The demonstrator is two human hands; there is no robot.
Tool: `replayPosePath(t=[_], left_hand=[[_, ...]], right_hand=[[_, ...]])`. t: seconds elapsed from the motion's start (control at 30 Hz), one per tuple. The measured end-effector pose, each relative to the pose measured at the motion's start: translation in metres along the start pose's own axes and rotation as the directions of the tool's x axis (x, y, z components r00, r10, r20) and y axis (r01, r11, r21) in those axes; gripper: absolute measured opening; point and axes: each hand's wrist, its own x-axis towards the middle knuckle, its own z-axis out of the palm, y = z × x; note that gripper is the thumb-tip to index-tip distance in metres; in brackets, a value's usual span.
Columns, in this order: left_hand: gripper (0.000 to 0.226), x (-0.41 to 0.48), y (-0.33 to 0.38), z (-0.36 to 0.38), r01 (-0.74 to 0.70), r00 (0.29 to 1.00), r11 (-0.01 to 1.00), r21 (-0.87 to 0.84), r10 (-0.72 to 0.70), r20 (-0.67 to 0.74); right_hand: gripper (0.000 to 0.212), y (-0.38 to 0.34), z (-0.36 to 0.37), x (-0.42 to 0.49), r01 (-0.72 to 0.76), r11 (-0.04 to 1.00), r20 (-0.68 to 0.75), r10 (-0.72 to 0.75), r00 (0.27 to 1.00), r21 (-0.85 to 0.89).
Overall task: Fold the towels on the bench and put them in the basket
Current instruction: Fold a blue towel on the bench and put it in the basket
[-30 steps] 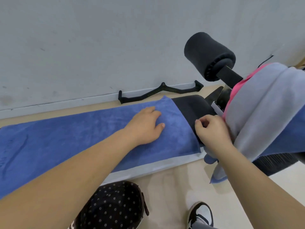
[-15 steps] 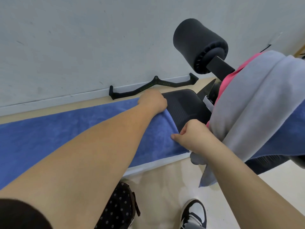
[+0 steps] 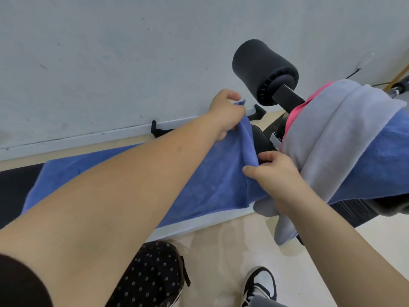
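item: blue towel (image 3: pixel 199 187), spread along the bench (image 3: pixel 262 144). your left hand (image 3: pixel 223 116) pinches its far corner, lifted; your right hand (image 3: pixel 272 173) pinches the near corner (grey towel (image 3: pixel 336 138) just right of that grip).

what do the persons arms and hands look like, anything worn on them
The left hand and right hand wear no gloves, and no rings or watch show. Both forearms are uncovered. A black sleeve covers the left arm near the bottom-left corner of the picture. No sleeve shows on the right arm within the view.
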Motion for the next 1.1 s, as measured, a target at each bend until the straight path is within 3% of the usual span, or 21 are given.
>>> replayPosePath(t=[0.1, 0.23, 0.4, 0.5, 0.67, 0.83, 0.9, 0.97, 1.0, 1.1], left_hand=[[0.035, -0.012, 0.001, -0.042, 0.049, 0.998, 0.997, -0.051, -0.051, -0.045], [0.026, -0.034, -0.002, -0.119, 0.153, 0.97, 0.982, -0.113, -0.171, -0.172], [0.012, -0.071, -0.016, -0.221, 0.282, 0.911, 0.943, -0.178, -0.321, -0.259], [0.008, -0.09, -0.03, -0.279, 0.283, 0.878, 0.928, -0.241, -0.352, -0.326], [0.027, -0.112, -0.063, -0.354, 0.165, 0.833, 0.945, -0.283, -0.287, -0.472], [0.028, -0.144, -0.116, -0.377, 0.305, 0.806, 0.936, -0.176, -0.352, -0.476], [0.031, -0.154, -0.131, -0.377, 0.31, 0.819, 0.935, -0.171, -0.354, -0.452], [0.031, -0.159, -0.14, -0.377, 0.278, 0.829, 0.952, -0.128, -0.305, -0.468], [0.021, -0.16, -0.143, -0.376, 0.259, 0.837, 0.962, -0.086, -0.268, -0.477], [0.044, -0.16, -0.151, -0.373, 0.282, 0.858, 0.952, 0.122, -0.194, -0.475]], right_hand=[[0.018, -0.009, 0.014, -0.013, 0.028, 0.999, 0.067, -0.031, 0.997, 0.04], [0.021, -0.034, 0.062, -0.04, 0.19, 0.98, 0.161, -0.196, 0.967, 0.052], [0.021, -0.067, 0.146, -0.078, 0.256, 0.96, 0.374, -0.278, 0.885, 0.109], [0.025, -0.081, 0.199, -0.098, 0.282, 0.95, 0.481, -0.31, 0.82, 0.132], [0.029, -0.084, 0.269, -0.115, 0.326, 0.942, 0.575, -0.313, 0.756, 0.084], [0.027, -0.081, 0.302, -0.121, 0.25, 0.966, 0.753, -0.112, 0.648, -0.071], [0.022, -0.084, 0.303, -0.111, 0.237, 0.969, 0.724, -0.11, 0.681, -0.076], [0.018, -0.085, 0.298, -0.095, 0.326, 0.941, 0.582, -0.218, 0.783, -0.087], [0.017, -0.084, 0.294, -0.085, 0.413, 0.9, 0.492, -0.297, 0.818, -0.142], [0.024, -0.07, 0.274, -0.055, 0.575, 0.675, 0.362, -0.448, 0.817, -0.462]])
